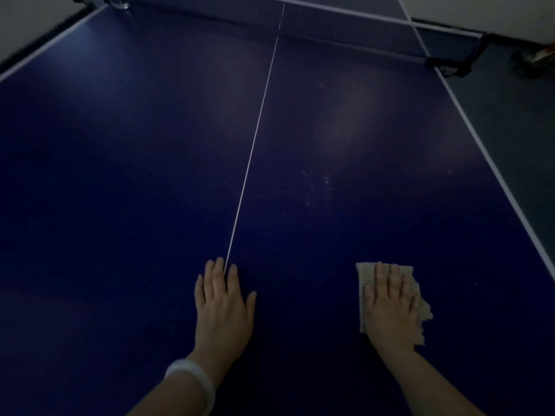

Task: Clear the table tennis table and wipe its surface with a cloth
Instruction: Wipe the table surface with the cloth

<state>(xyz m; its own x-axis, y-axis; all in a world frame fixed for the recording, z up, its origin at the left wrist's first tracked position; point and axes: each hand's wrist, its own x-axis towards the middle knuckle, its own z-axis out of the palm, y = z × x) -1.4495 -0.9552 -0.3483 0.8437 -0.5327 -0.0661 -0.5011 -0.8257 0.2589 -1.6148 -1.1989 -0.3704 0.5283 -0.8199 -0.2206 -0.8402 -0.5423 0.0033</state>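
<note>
On the blue table (120, 145), the cloth (420, 310) lies under the flat right hand (390, 307); left hand (223, 307) flat, fingers straight.

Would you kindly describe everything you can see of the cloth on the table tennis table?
The cloth is a small beige rag, seemingly of soft, nubby fabric, with a fairly straight far edge and a ragged, frayed right edge. It lies flat on the dark blue table tennis table, on the half to the right of the white centre line and near the person. The right hand presses down on it with straight fingers, covering most of its middle. Pale specks dot the surface beyond it. The left hand does not touch it.
</note>
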